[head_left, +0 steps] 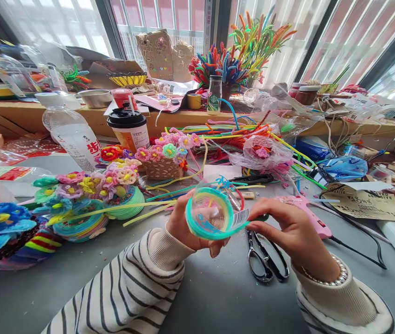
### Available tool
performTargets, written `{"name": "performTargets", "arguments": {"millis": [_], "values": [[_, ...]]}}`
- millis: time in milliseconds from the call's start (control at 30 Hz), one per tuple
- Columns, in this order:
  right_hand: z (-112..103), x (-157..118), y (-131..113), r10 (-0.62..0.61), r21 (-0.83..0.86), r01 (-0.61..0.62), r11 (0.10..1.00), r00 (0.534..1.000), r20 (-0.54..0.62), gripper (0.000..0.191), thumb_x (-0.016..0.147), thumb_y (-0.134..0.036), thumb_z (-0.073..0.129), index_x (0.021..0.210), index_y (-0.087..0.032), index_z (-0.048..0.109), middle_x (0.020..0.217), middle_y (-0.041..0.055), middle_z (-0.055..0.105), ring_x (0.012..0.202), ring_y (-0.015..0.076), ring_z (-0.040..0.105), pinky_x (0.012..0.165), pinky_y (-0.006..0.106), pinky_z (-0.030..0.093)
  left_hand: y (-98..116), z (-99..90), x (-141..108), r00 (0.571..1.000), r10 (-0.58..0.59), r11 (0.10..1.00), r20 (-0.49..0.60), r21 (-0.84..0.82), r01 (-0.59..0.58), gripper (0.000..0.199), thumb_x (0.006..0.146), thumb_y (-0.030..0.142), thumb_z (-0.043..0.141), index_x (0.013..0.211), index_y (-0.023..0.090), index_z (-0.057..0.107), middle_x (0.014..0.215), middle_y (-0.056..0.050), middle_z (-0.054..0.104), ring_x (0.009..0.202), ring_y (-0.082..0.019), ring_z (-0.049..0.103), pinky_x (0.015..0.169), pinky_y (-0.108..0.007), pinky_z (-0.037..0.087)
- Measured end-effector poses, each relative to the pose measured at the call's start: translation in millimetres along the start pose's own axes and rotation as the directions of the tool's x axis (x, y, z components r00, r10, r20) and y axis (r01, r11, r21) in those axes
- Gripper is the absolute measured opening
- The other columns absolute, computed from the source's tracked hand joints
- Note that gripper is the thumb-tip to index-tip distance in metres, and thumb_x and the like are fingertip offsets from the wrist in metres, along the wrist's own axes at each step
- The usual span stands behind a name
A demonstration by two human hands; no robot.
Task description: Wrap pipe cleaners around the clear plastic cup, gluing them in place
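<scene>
My left hand [183,222] is wrapped round a clear plastic cup [237,199], tilted with its round end toward me. Blue print and a barcode label show on the cup's wall. Teal and yellow pipe cleaner is wound in rings around the near end. My right hand [288,232] pinches the loose stretch of the teal pipe cleaner [235,230] at the cup's right side, thumb against forefinger. Below the cup, black-handled scissors [267,260] lie on the grey table [218,297]. A pink glue gun [305,211] rests beyond my right hand.
Flower-topped, pipe-cleaner-wrapped pots [124,202] stand at left, near a water bottle [70,134] and a lidded drink cup [128,127]. Loose pipe cleaners [214,132] pile up behind my hands. A black cord [360,257] curves along the right. Sandpaper [367,204] lies there too.
</scene>
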State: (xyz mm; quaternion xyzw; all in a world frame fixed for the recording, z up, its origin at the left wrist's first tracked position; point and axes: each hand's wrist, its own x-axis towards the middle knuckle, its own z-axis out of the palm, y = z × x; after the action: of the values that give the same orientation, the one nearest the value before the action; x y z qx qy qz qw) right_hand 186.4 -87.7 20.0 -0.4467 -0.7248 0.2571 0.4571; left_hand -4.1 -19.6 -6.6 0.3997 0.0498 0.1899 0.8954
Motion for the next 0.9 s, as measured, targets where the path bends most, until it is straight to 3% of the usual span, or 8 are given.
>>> {"name": "performTargets", "arguments": {"millis": [100, 200, 267, 367, 500, 600, 733, 900], "values": [[-9.3, -0.5, 0.5, -0.076, -0.133, 0.085, 0.987, 0.994, 0.076, 0.004, 0.075, -0.021, 0.062, 0.079, -0.019, 0.062, 0.071, 0.0012, 0.064, 0.067, 0.0117, 0.056, 0.063, 0.024, 0.044, -4.1, -0.6, -3.3, 0.995, -0.008, 0.996, 0.102, 0.086, -0.001, 0.087, 0.055, 0.073, 0.039, 0.106, 0.004, 0.050, 0.059, -0.005, 0.058, 0.046, -0.013, 0.050, 0.041, -0.023, 0.034], [-14.8, -0.2, -0.7, -0.154, -0.235, 0.186, 0.954, 0.977, 0.148, 0.005, 0.077, -0.020, 0.059, 0.080, -0.020, 0.063, 0.073, 0.0019, 0.063, 0.073, 0.0126, 0.056, 0.070, 0.025, 0.043, -8.3, 0.1, -7.3, 1.000, -0.011, 0.994, 0.004, 0.113, 0.011, 0.083, 0.055, 0.068, 0.043, 0.108, 0.004, 0.051, 0.072, -0.008, 0.059, 0.061, -0.015, 0.051, 0.054, -0.024, 0.037], [-15.6, 0.5, -1.9, -0.200, -0.299, 0.233, 0.925, 0.970, 0.138, 0.007, 0.078, -0.020, 0.057, 0.079, -0.021, 0.065, 0.079, 0.0035, 0.062, 0.078, 0.0137, 0.055, 0.072, 0.026, 0.043, -9.9, 0.9, -8.4, 0.998, -0.061, 0.991, 0.005, 0.119, 0.060, 0.079, 0.053, 0.064, 0.048, 0.105, 0.005, 0.054, 0.073, -0.007, 0.058, 0.063, -0.014, 0.049, 0.057, -0.024, 0.036], [-15.3, 1.4, -2.5, -0.254, -0.425, 0.267, 0.865, 0.963, 0.089, 0.010, 0.077, -0.025, 0.058, 0.074, -0.023, 0.067, 0.073, 0.0036, 0.059, 0.072, 0.0139, 0.053, 0.063, 0.026, 0.043, -8.6, 2.7, -6.6, 0.995, -0.100, 0.982, 0.008, 0.162, 0.097, 0.076, 0.049, 0.063, 0.052, 0.101, 0.008, 0.056, 0.071, -0.006, 0.056, 0.061, -0.013, 0.047, 0.057, -0.024, 0.036], [-15.7, 0.0, 0.7, -0.258, -0.441, 0.318, 0.839, 0.947, 0.192, 0.011, 0.078, -0.026, 0.057, 0.071, -0.021, 0.064, 0.058, -0.0004, 0.061, 0.055, 0.0114, 0.049, 0.052, 0.025, 0.038, -0.8, 7.5, -1.5, 0.979, -0.203, 0.921, 0.013, 0.342, 0.187, 0.074, 0.048, 0.066, 0.054, 0.097, 0.011, 0.056, 0.069, -0.005, 0.053, 0.055, -0.013, 0.044, 0.052, -0.025, 0.035], [-15.4, -2.3, 4.4, -0.181, -0.395, 0.255, 0.883, 0.959, 0.216, 0.010, 0.080, -0.023, 0.054, 0.080, -0.022, 0.065, 0.070, 0.0004, 0.068, 0.061, 0.0119, 0.056, 0.058, 0.025, 0.043, 2.4, 9.8, -0.6, 0.982, -0.184, 0.876, 0.034, 0.459, 0.148, 0.074, 0.049, 0.072, 0.051, 0.093, 0.013, 0.054, 0.058, -0.001, 0.046, 0.047, -0.010, 0.037, 0.045, -0.024, 0.031], [-15.8, -3.8, 6.5, -0.031, -0.345, 0.099, 0.934, 0.980, 0.198, 0.017, 0.077, -0.020, 0.057, 0.092, -0.025, 0.065, 0.085, 0.0017, 0.070, 0.075, 0.0142, 0.062, 0.068, 0.026, 0.047, -4.2, 9.3, -3.1, 0.998, -0.070, 0.780, -0.003, 0.624, 0.057, 0.069, 0.057, 0.061, 0.056, 0.108, 0.017, 0.042, 0.077, -0.002, 0.051, 0.063, -0.014, 0.046, 0.056, -0.026, 0.038], [-17.8, -4.0, 5.2, 0.052, -0.314, -0.005, 0.950, 0.989, 0.141, 0.022, 0.079, -0.018, 0.053, 0.098, -0.024, 0.063, 0.092, 0.0012, 0.069, 0.082, 0.0134, 0.063, 0.073, 0.024, 0.048, -13.8, 9.2, -4.3, 0.988, 0.123, 0.470, -0.097, 0.882, 0.028, 0.079, 0.054, 0.057, 0.061, 0.118, 0.017, 0.039, 0.078, -0.003, 0.052, 0.061, -0.013, 0.045, 0.053, -0.026, 0.038]]}}
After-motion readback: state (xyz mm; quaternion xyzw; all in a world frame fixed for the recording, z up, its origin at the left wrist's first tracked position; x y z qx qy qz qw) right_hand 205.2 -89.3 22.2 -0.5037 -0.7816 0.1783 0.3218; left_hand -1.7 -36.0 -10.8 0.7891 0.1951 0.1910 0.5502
